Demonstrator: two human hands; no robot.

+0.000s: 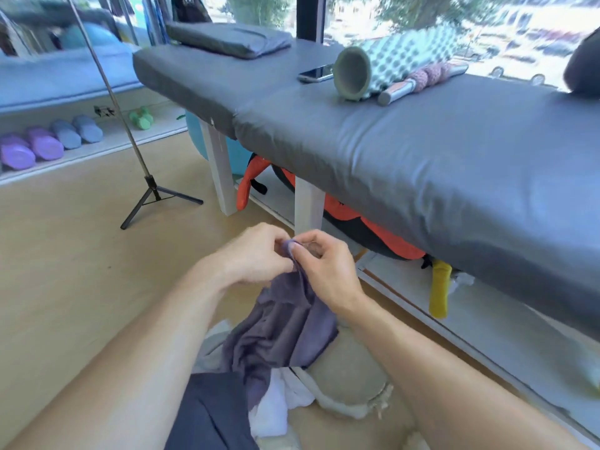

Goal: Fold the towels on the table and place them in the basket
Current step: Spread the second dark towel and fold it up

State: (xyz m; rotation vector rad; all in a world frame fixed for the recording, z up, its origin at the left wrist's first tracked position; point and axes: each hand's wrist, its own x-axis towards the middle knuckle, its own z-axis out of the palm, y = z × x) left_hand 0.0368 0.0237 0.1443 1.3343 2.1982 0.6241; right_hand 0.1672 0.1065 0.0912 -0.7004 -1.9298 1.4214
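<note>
Hands at lower centre of the frame: left hand [256, 254] and right hand [328, 267] meet, fingers of both pinching one corner of a purple towel [285, 326], which hangs over a beige basket [350, 378] below the grey table [422, 151].

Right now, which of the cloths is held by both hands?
The purple-grey towel: the left hand and the right hand pinch its top edge together, so it hangs down. The white cloth lies below, untouched.

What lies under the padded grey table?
Under the padded grey table: an orange-and-black bag, a yellow cloth item and white table legs. The tabletop hides anything farther back.
</note>
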